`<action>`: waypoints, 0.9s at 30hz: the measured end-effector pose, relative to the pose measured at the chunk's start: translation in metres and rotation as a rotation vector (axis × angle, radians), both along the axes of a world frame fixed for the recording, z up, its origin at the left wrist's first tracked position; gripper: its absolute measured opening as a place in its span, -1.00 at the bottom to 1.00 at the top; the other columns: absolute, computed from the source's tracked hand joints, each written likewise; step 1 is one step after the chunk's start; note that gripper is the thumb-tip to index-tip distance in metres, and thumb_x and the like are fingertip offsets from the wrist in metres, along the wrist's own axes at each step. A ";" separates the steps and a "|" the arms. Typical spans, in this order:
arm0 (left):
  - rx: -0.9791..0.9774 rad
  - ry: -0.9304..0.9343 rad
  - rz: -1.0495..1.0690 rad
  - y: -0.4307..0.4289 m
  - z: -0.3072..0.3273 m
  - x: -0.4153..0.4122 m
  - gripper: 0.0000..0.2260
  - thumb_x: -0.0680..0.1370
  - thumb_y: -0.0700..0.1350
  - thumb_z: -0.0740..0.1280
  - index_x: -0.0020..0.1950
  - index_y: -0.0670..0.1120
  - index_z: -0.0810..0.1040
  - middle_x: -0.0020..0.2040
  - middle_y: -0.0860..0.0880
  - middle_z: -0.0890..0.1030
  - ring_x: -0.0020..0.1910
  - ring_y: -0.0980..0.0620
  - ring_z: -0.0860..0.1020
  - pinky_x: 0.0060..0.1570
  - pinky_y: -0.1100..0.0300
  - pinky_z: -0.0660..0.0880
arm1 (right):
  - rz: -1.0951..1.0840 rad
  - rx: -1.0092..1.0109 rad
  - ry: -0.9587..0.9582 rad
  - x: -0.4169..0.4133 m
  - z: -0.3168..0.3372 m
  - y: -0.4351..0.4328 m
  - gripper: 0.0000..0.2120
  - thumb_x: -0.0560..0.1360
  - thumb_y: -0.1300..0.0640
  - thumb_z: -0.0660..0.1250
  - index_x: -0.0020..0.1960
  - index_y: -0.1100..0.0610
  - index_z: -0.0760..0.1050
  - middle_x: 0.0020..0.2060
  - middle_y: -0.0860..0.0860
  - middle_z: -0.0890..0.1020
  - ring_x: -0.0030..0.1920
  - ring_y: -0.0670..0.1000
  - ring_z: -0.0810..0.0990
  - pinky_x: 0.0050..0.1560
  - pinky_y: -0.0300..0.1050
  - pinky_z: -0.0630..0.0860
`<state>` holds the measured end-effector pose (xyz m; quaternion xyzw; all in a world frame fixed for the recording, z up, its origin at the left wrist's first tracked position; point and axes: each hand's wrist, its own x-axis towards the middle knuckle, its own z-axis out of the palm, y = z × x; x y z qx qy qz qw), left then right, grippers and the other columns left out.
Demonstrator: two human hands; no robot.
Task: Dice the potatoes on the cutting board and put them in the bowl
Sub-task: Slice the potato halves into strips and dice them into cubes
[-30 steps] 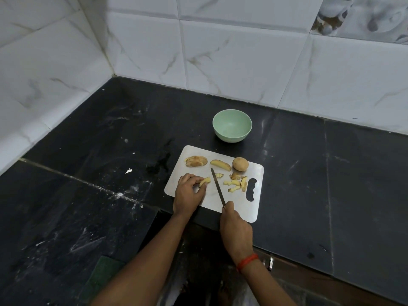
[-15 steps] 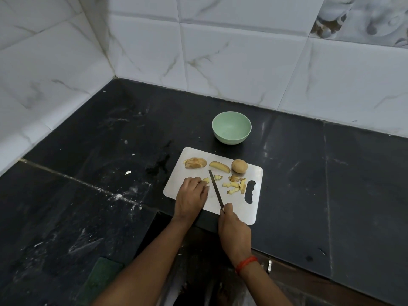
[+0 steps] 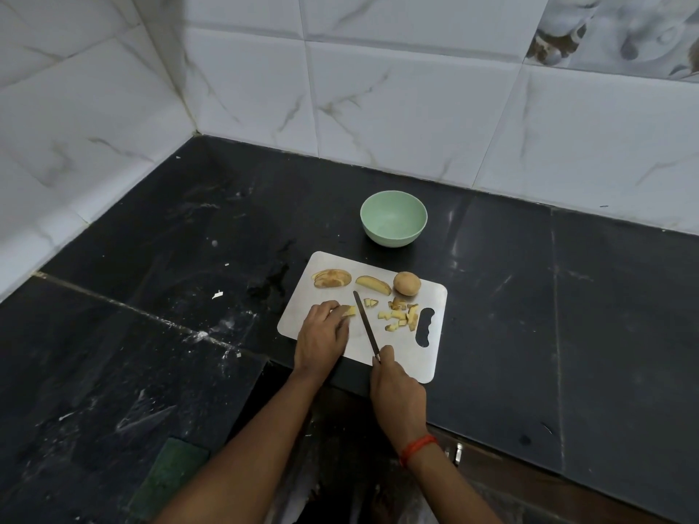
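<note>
A metal cutting board [image 3: 333, 262] lies on the black counter. My left hand [image 3: 321, 338] holds a potato strip [image 3: 348, 310] down on the board, only the strip's right end showing. My right hand [image 3: 395, 387] grips the handle of a knife [image 3: 366, 324], its blade lying just right of the strip. A pile of diced pieces [image 3: 401, 315] sits to the right of the blade. At the board's far edge are a fan of slices [image 3: 332, 278], a wedge [image 3: 373, 285] and a whole small potato [image 3: 407, 283]. A light green bowl [image 3: 393, 218] stands empty behind the board.
White marble-look tiles form the walls behind and to the left. The counter [image 3: 567, 315] is dark stone with white smears and crumbs. A green scouring pad [image 3: 170, 474] lies at the lower left. The counter's front edge runs under my wrists.
My left hand has slid a little along the strip, covering more of it. The knife blade sits slightly further from the strip's end. The view has shifted a bit.
</note>
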<state>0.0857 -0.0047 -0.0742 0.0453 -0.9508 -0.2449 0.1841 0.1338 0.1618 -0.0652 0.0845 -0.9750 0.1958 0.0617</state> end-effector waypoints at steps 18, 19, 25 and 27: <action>0.182 -0.005 0.016 -0.002 0.002 -0.001 -0.81 0.59 -0.17 0.40 0.18 -0.16 0.68 0.07 -0.01 0.61 0.06 0.08 0.53 0.04 0.16 0.57 | 0.148 0.204 -0.221 0.014 0.009 0.005 -0.79 0.64 0.14 0.16 0.24 0.05 0.22 -0.21 -0.01 0.65 -0.32 0.03 0.65 -0.40 -0.12 0.42; 0.182 -0.007 0.008 -0.002 0.002 -0.001 -0.81 0.59 -0.17 0.40 0.18 -0.15 0.68 0.06 -0.01 0.60 0.05 0.08 0.53 0.03 0.14 0.58 | 0.138 0.196 -0.233 0.014 0.009 0.006 -0.80 0.66 0.15 0.09 0.27 0.05 0.19 -0.16 -0.01 0.65 -0.27 0.05 0.66 -0.35 -0.10 0.45; 0.322 -0.031 0.102 -0.004 0.004 0.000 -0.74 0.56 -0.05 0.45 0.21 -0.11 0.66 0.11 0.03 0.52 0.02 0.11 0.52 0.00 0.20 0.55 | 0.045 0.076 -0.268 0.011 0.009 -0.002 -0.94 0.69 0.13 0.01 0.15 0.02 0.16 -0.17 -0.02 0.60 -0.28 0.04 0.64 -0.28 -0.05 0.59; 0.275 -0.036 0.091 -0.005 0.002 -0.001 -0.75 0.56 -0.05 0.45 0.18 -0.14 0.69 0.02 0.03 0.55 0.02 0.09 0.49 0.00 0.15 0.54 | 0.062 0.067 -0.246 0.009 0.008 -0.003 -0.96 0.69 0.13 0.03 0.11 0.02 0.16 -0.19 -0.03 0.59 -0.30 0.02 0.63 -0.33 -0.07 0.57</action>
